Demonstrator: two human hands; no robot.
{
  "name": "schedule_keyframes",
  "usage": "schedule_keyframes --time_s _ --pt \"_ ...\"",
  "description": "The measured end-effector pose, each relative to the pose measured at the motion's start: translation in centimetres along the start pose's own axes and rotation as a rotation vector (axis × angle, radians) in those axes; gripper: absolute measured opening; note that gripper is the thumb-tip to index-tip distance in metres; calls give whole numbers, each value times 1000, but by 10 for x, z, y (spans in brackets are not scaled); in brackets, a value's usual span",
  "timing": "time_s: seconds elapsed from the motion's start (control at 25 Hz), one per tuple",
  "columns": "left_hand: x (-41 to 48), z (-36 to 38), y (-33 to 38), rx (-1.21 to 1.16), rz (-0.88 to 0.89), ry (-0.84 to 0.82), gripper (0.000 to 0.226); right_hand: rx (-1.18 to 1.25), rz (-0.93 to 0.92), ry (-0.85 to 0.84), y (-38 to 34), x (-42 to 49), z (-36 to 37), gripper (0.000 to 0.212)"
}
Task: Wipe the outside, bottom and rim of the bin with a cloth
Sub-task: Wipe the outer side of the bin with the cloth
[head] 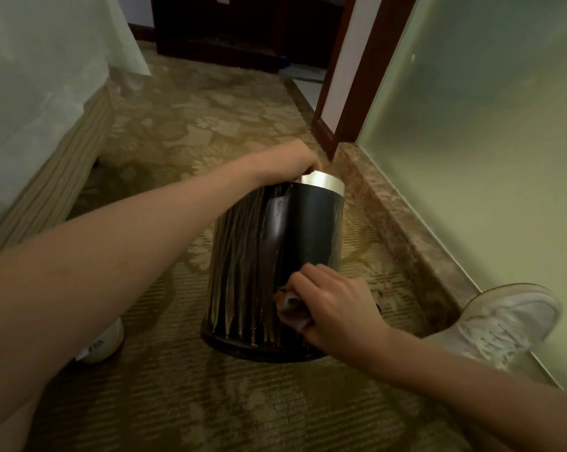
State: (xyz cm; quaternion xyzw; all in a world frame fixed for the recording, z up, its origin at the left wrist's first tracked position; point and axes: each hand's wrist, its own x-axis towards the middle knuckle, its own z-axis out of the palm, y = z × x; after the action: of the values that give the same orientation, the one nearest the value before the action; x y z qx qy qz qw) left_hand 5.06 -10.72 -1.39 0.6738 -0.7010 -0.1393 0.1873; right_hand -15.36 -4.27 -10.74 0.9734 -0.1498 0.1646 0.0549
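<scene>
One bin (308, 230) | left hand (295, 161) — rim (324, 182) | right hand (334, 308) — cloth (291, 308) on side

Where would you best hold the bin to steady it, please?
Probably at the silver rim, fingers over its edge from the left, as the left hand does: the smooth round side offers no grip and is free for the cloth.

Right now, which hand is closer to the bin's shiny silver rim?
Left. The left hand grips the shiny silver rim; the right hand presses a dark crumpled cloth near the base of the black round bin.
</scene>
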Motion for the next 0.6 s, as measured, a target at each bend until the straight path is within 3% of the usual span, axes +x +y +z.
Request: schedule_keyframes --time_s 0.08,0.16,0.28,0.4,0.6 --pt "0 2 3 122 10 25 35 27 60 -6 6 7 -12 20" --pt "6 1 4 190 -22 0 37 50 131 93 18 24 -28 20" --pt "9 -7 4 184 -121 -172 37 44 204 221 37 51 -39 26" --pt "9 -7 11 123 -189 -208 32 24 253 203 41 56 -24 32" --pt "9 -6 3 -33 -238 -154 37 78 144 89 12 9 3 17"
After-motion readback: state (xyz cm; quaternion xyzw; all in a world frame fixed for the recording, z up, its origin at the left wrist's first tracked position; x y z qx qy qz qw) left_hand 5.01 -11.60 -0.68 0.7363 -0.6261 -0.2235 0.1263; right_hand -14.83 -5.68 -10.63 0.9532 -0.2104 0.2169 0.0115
